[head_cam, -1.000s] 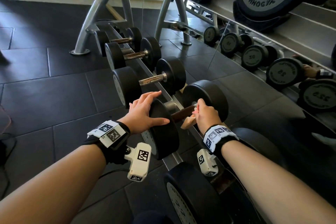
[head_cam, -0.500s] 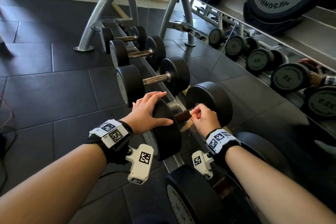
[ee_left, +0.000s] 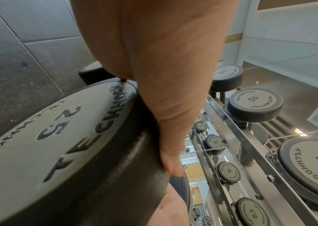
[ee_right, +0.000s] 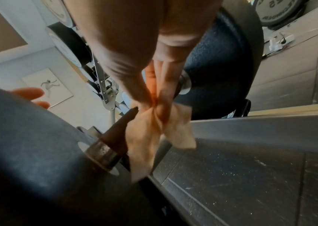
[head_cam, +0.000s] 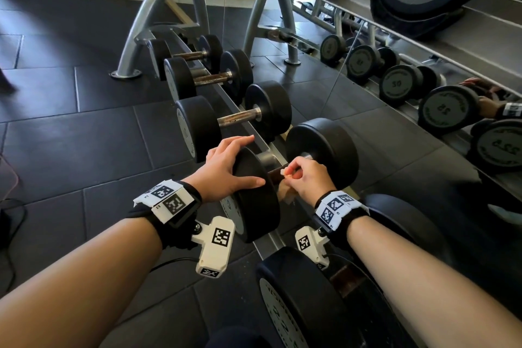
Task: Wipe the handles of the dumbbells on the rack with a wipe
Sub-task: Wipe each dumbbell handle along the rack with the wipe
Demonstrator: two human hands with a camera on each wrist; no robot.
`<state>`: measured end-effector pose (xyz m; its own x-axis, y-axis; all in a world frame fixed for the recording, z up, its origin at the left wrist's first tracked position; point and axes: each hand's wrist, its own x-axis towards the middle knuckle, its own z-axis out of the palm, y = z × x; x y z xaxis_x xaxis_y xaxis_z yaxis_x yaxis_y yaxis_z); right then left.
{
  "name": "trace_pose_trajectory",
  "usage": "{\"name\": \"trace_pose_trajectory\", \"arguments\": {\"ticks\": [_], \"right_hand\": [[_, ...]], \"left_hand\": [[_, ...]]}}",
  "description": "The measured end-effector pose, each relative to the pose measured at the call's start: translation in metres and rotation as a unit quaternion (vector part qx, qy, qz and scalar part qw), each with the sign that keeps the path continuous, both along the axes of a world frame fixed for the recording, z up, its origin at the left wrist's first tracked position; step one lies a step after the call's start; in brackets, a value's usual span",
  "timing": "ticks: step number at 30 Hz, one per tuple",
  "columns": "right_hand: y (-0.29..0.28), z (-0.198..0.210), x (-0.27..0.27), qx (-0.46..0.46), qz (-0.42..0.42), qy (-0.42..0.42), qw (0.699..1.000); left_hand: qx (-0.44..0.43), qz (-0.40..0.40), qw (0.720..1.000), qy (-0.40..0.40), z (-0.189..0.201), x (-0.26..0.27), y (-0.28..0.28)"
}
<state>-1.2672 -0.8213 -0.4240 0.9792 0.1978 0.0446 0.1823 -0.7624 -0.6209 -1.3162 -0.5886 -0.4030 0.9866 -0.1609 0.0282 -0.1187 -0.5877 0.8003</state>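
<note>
A person's left hand (head_cam: 226, 167) rests with straight, spread fingers on the near black head of a dumbbell (head_cam: 255, 192) marked 25, which lies across the rails of a steel rack (head_cam: 158, 8) toward the rack's near end. The right hand (head_cam: 306, 178) is curled round the dumbbell's brown handle (ee_right: 119, 133), with a pale wipe (ee_right: 146, 137) wrapped about the bar and pinched beneath it between thumb and fingers (ee_right: 166, 79), close to the far head. The wipe's loose ends hang below the handle, just above the rack's rail. In the head view only a short stretch of bare handle shows between the two hands. Three smaller dumbbells (head_cam: 234, 118) sit in a row farther along the same rails toward the rack's far end, their handles bare. A wall mirror (head_cam: 423, 93) beside the rack reflects more weights
</note>
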Motion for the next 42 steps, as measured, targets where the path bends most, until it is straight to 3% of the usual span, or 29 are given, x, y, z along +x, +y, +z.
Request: {"name": "trace_pose_trajectory", "arguments": {"ticks": [3, 7, 10, 17, 23, 32, 38, 42], "right_hand": [[0.003, 0.009, 0.001, -0.016, 0.042, 0.028, 0.999], [-0.011, 0.027, 0.016, -0.078, -0.04, 0.001, 0.996], [-0.003, 0.024, 0.014, -0.15, -0.012, 0.018, 0.988], [0.007, 0.017, 0.005, -0.048, 0.077, 0.092, 0.992], [-0.008, 0.032, 0.019, -0.093, -0.002, 0.043, 0.995], [0.021, 0.026, 0.011, -0.094, 0.099, 0.059, 0.989], [0.008, 0.039, 0.018, -0.061, 0.08, -0.026, 0.995], [0.004, 0.038, 0.02, -0.098, 0.16, 0.007, 0.982]], "left_hand": [[0.003, -0.002, 1.0, 0.001, 0.001, 0.0, 0.0], [0.006, -0.004, 1.0, 0.006, 0.001, 0.0, 0.0], [0.005, -0.003, 1.0, 0.007, 0.001, 0.001, 0.0], [0.004, -0.005, 1.0, 0.006, 0.001, 0.002, 0.001], [-0.001, 0.0, 1.0, 0.005, 0.0, 0.002, 0.0], [-0.004, 0.005, 1.0, -0.002, 0.0, 0.001, 0.0], [-0.011, 0.003, 1.0, 0.004, -0.001, 0.001, 0.0], [-0.014, 0.003, 1.0, 0.003, -0.001, 0.001, 0.001]]}}
